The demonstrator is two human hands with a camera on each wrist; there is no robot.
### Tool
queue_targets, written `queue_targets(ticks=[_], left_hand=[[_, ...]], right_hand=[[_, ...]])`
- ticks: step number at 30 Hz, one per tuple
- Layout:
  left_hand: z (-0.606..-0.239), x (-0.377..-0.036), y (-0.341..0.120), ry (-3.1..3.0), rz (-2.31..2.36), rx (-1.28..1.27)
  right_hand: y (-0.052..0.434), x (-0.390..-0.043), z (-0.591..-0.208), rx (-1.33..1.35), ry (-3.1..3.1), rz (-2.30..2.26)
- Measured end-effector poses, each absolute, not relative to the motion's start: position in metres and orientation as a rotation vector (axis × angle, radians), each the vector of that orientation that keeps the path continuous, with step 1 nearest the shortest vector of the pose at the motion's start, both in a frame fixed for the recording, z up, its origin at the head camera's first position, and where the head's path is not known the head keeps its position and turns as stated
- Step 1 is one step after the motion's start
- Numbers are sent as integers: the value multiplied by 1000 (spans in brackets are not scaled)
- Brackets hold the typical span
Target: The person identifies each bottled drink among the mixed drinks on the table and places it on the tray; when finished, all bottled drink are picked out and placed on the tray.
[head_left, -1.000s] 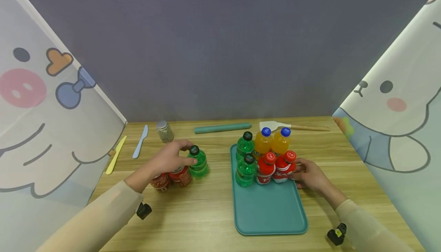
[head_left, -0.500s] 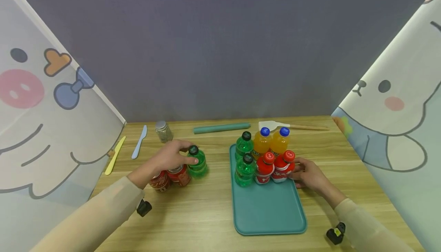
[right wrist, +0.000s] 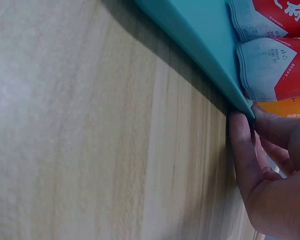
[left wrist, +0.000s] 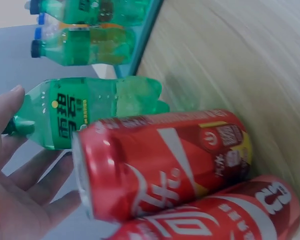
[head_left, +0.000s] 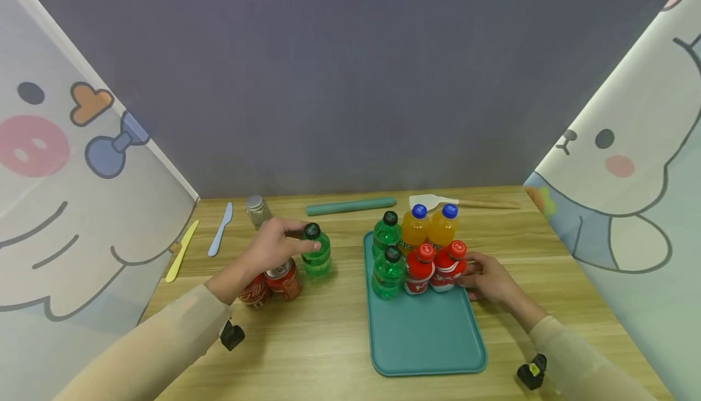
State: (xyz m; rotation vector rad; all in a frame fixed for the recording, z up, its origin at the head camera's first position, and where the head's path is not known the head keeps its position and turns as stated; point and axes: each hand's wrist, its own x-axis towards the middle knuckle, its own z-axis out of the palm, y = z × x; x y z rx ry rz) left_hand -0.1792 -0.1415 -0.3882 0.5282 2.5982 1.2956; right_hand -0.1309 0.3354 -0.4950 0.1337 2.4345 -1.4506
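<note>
My left hand (head_left: 276, 246) grips a green bottle (head_left: 317, 261) with a black cap near its neck, thumb and fingers around it. In the left wrist view the bottle stands beside a red soda can (left wrist: 160, 162), with a second red can (left wrist: 225, 215) behind that. My right hand (head_left: 489, 276) pinches the right rim of the teal tray (head_left: 427, 340), thumb on the inner side. Grouped in the tray's far part are two green bottles (head_left: 387, 276), two orange bottles with blue caps (head_left: 413, 230) and two red-wrapped bottles (head_left: 418, 272).
Along the back of the wooden table lie a teal rolling pin (head_left: 350, 206) and a white spatula (head_left: 429, 201). A glass jar (head_left: 258, 211), a blue knife (head_left: 221, 230) and a yellow knife (head_left: 182, 252) are at the left. Bare tray surface shows toward the front.
My left hand has raised the green bottle slightly beside the cans. The right hand keeps its place on the tray rim, and the head view has shifted a little.
</note>
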Motion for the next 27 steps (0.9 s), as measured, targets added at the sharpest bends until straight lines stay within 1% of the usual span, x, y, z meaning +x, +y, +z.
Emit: queue_targets(ticks=[6,13,17,27], left_hand=[[-379,-169,-133,2565,1403,541],[-378,-154,-118,2559,1505,727],[-376,-146,-107,2575,1540,789],[-377,-118,-83,2411,1645,796]], right_hand=[[336,-130,-496,133,2428,-1459],[336,-130,-498,119,2450,-1451],[336,-130,-498,111,2440,-1474],[334,-130,-496,112,2442,-1472]])
